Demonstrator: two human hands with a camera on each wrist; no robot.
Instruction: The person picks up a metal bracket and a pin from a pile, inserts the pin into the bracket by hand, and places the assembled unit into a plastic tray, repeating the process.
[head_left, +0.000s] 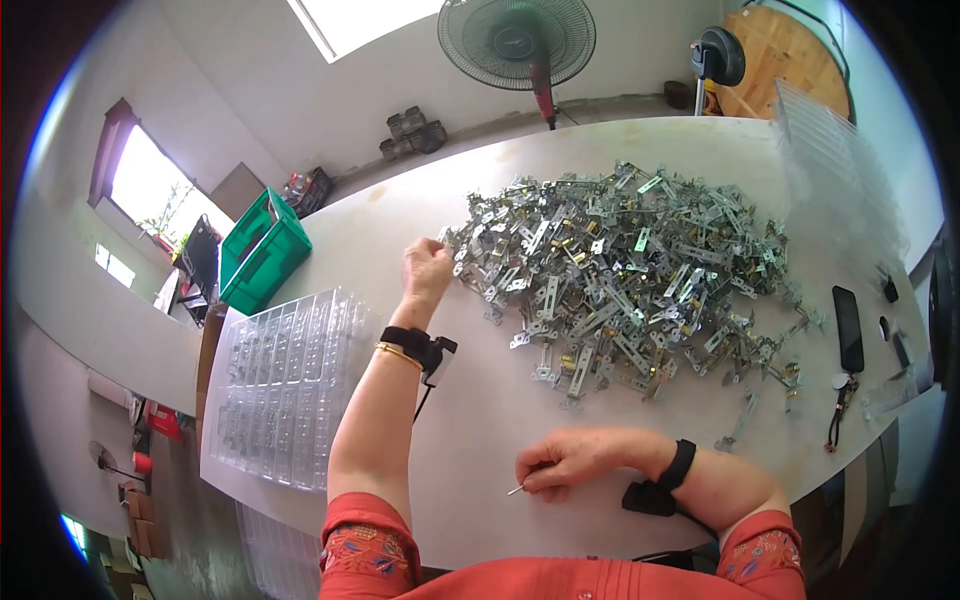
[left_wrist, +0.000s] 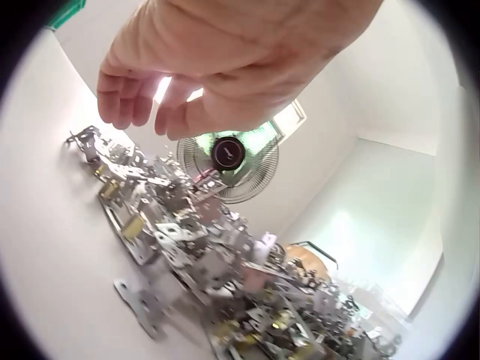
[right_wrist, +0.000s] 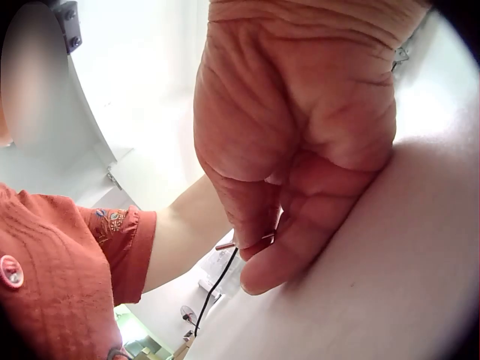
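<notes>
A large heap of small metal brackets (head_left: 620,270), some with brass-coloured parts, lies across the middle of the table. At the heap's left edge is my left hand (head_left: 428,268). In the left wrist view, the left hand (left_wrist: 217,67) hovers above the brackets (left_wrist: 187,240), fingers loosely bent, thumb apart from them and no part visible between. My right hand (head_left: 570,460) rests low over the table near my body, pinching a thin metal pin (head_left: 515,490). The pin (right_wrist: 225,246) pokes out between thumb and fingers in the right wrist view; its other end is hidden.
Clear plastic compartment trays (head_left: 285,390) stand at the left, with a green crate (head_left: 262,255) behind. At the right lie a phone (head_left: 848,328), a corded item (head_left: 840,405) and stacked clear trays (head_left: 840,160). A fan (head_left: 515,42) stands beyond the table.
</notes>
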